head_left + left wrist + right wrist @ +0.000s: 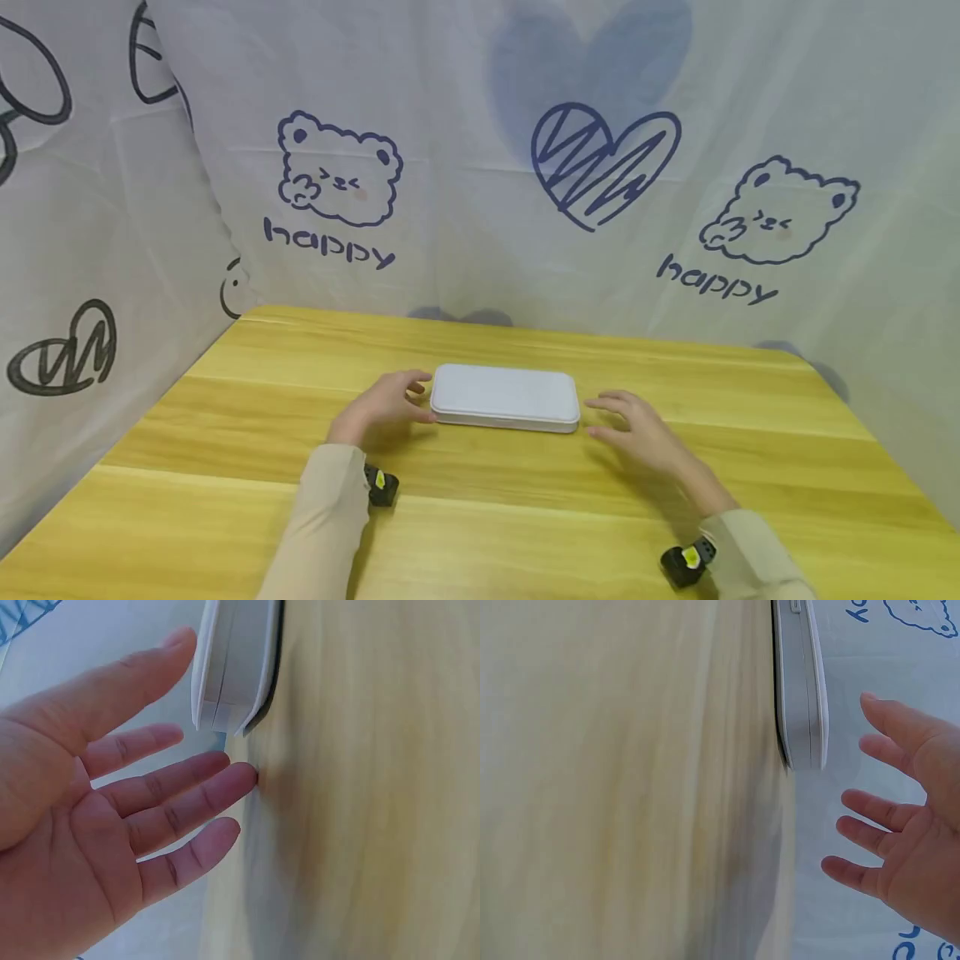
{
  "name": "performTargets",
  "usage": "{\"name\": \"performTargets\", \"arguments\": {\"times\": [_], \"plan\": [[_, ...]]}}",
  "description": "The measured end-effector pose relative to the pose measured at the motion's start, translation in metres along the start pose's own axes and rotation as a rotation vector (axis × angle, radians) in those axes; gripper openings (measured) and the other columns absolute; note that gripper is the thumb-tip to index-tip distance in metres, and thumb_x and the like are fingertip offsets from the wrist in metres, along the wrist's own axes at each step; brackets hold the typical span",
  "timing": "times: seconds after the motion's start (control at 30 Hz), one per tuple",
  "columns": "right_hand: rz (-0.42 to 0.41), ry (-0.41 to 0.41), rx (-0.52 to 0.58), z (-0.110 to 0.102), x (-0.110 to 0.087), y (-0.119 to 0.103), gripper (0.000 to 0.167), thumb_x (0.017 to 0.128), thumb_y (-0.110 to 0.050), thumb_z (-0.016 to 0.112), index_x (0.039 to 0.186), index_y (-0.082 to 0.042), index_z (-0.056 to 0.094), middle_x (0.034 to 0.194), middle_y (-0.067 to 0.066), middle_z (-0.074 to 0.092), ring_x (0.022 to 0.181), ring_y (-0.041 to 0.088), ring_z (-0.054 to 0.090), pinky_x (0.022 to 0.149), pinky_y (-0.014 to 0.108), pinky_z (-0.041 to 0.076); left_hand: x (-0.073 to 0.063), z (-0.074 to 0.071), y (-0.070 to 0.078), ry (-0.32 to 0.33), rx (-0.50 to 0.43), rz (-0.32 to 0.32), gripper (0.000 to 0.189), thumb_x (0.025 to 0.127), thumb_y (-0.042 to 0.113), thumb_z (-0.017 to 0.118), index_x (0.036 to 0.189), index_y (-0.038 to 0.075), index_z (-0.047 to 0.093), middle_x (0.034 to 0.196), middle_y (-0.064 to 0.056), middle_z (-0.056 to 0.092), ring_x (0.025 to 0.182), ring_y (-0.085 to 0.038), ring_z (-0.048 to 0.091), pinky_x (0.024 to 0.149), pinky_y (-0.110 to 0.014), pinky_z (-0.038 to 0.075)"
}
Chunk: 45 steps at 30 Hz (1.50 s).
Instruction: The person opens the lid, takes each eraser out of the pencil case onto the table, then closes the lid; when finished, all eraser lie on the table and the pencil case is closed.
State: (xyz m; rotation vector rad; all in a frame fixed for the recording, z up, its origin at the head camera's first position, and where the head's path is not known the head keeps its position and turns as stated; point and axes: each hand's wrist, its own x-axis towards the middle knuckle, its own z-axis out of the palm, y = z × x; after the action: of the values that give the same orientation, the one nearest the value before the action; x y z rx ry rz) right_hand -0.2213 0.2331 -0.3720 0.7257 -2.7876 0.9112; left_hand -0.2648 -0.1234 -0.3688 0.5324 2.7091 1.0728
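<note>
A flat white case (pixel 505 393) with rounded corners lies closed on the wooden table, its long side facing me. At its left end is my left hand (pixel 384 406), fingers spread and thumb tip close to the front corner; whether it touches I cannot tell. My right hand (pixel 632 427) is a small gap away from the right end, fingers loosely extended toward it. In the left wrist view the case (pixel 238 667) shows a seam along its side. The right wrist view shows a small catch on the front of the case (pixel 799 690). Neither hand holds anything.
The yellow wood-grain table (pixel 480 517) spreads around the case. Behind it hangs a pale cloth (pixel 465 208) printed with bears and hearts, with another cloth (pixel 112 250) at the left. A small black device (pixel 381 486) sits at each wrist.
</note>
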Motion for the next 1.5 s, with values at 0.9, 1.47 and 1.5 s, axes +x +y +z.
{"name": "performTargets", "arguments": {"times": [0.9, 1.47, 1.5], "plan": [[-0.120, -0.007, 0.144, 0.025, 0.055, -0.013, 0.040, 0.075, -0.014, 0.072, 0.108, 0.004, 0.061, 0.103, 0.016, 0.060, 0.090, 0.029, 0.055, 0.071, 0.039, 0.045, 0.011, 0.009, -0.027, 0.031, -0.397, -0.011, 0.082, 0.067, 0.006, 0.077, 0.134, -0.005, 0.032, 0.131, -0.018, 0.039, 0.079, -0.018, 0.045, 0.059, -0.025, 0.039], [-0.502, -0.007, -0.173, 0.046, 0.072, -0.006, 0.044, 0.069, -0.026, 0.074, 0.104, 0.000, 0.066, 0.088, 0.007, 0.057, 0.074, 0.015, 0.046, 0.066, 0.028, 0.040, 0.021, 0.023, -0.023, 0.055, -0.266, 0.036, 0.098, 0.060, 0.012, 0.082, 0.139, -0.001, 0.025, 0.132, -0.013, 0.040, 0.076, -0.018, 0.043, 0.067, -0.029, 0.036], [-0.522, -0.003, -0.189, 0.046, 0.073, -0.007, 0.045, 0.069, -0.027, 0.074, 0.104, -0.001, 0.066, 0.088, 0.007, 0.056, 0.074, 0.015, 0.045, 0.066, 0.028, 0.039, 0.021, 0.023, -0.022, 0.055, -0.255, 0.032, 0.099, 0.060, 0.012, 0.083, 0.139, 0.000, 0.025, 0.134, -0.013, 0.038, 0.078, -0.018, 0.044, 0.069, -0.029, 0.036]]}}
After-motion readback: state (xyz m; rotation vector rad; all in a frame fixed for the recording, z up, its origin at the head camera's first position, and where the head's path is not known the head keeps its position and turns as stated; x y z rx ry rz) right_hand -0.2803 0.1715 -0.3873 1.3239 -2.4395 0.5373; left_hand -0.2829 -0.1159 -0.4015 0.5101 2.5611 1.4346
